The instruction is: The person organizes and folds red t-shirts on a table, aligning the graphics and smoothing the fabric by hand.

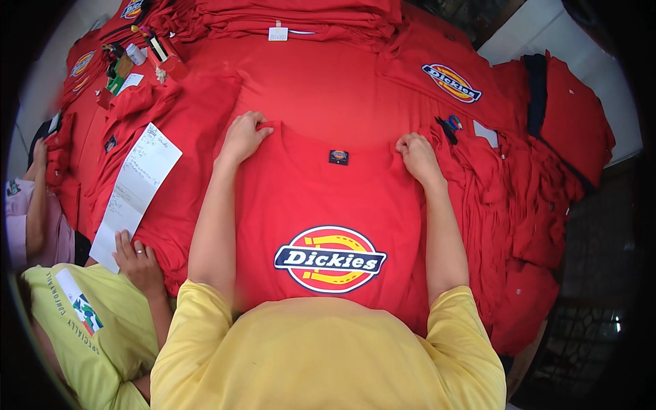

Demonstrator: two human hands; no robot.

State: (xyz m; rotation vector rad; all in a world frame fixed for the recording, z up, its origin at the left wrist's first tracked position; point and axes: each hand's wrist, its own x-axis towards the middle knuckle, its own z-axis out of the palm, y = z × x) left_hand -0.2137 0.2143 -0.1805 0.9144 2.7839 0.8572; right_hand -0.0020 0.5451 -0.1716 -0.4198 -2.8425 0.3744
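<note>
A red T-shirt (328, 195) with a printed oval logo on its chest lies spread in front of me, its neckline away from me. My left hand (243, 137) pinches the shirt at its far left shoulder. At the far right shoulder, my right hand (418, 157) has its fingers closed on the same fabric. A small dark neck label (338, 157) shows inside the collar, between my hands. The shirt's lower part is hidden by my own body.
Folded red shirts (294, 14) are stacked at the far edge. Loose red garments (492, 205) heap on the right, near scissors (449, 128). Left, a co-worker's hand (140, 263) rests by a handwritten paper sheet (137, 191). A pen holder (164, 58) stands far left.
</note>
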